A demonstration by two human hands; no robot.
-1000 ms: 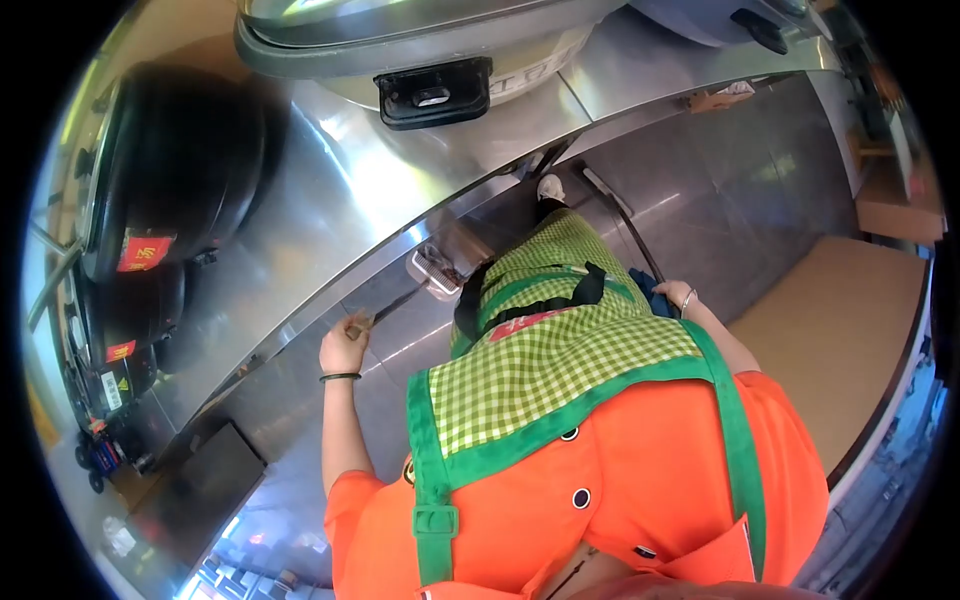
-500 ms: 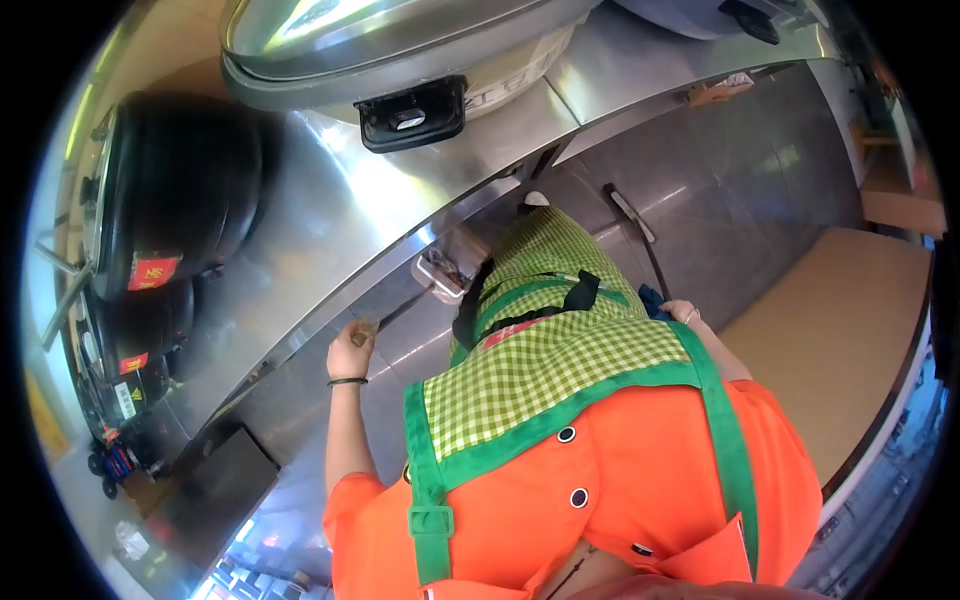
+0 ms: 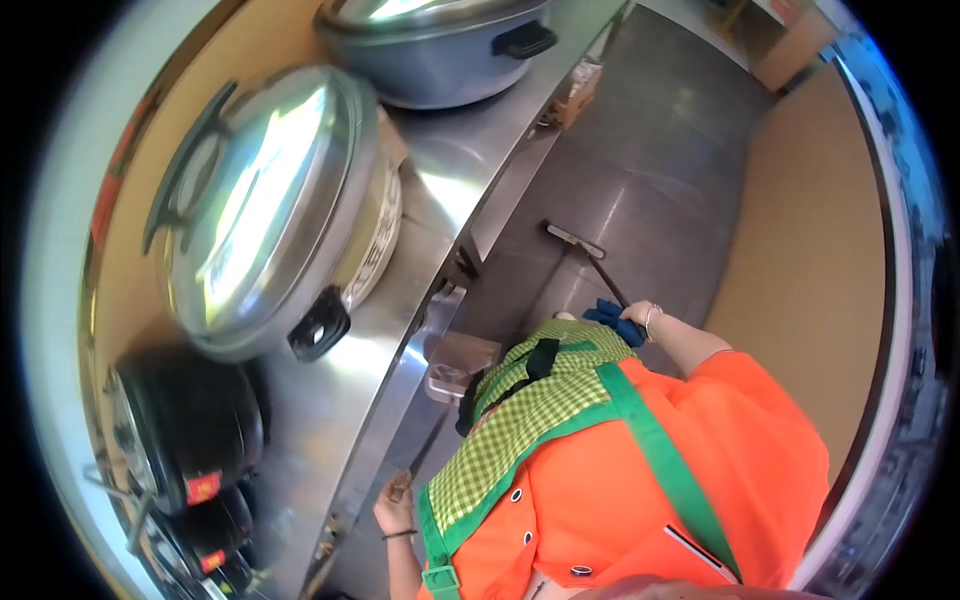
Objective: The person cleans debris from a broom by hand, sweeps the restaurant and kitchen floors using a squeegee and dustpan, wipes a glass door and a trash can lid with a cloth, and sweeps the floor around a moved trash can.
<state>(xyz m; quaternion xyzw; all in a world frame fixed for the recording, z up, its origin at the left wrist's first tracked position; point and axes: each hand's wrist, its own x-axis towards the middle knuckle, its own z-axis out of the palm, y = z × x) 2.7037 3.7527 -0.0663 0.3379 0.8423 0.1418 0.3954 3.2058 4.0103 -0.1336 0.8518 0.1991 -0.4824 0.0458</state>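
Observation:
My left hand [image 3: 396,505], with a dark band on the wrist, is closed round the top of a dark stick. That stick runs down to a clear-sided dustpan [image 3: 460,365] beside my apron. On the right, my right hand [image 3: 640,316], with a bracelet, grips the dark handle of a floor brush [image 3: 577,240] together with a dark blue cloth [image 3: 607,317]. The brush head rests on the grey tiled floor [image 3: 660,150], ahead of my feet.
Along the left runs a steel counter [image 3: 330,400] with a large lidded cooker [image 3: 270,220], a grey pot [image 3: 430,60] and black cookers [image 3: 190,420]. A brown panel [image 3: 800,230] stands at the right. A small cardboard box [image 3: 578,95] sits by the counter's far end.
The view has turned toward the right, and the counter and cookers now run steeply up the left side. The brush has swung forward over the floor; both hands keep their grips.

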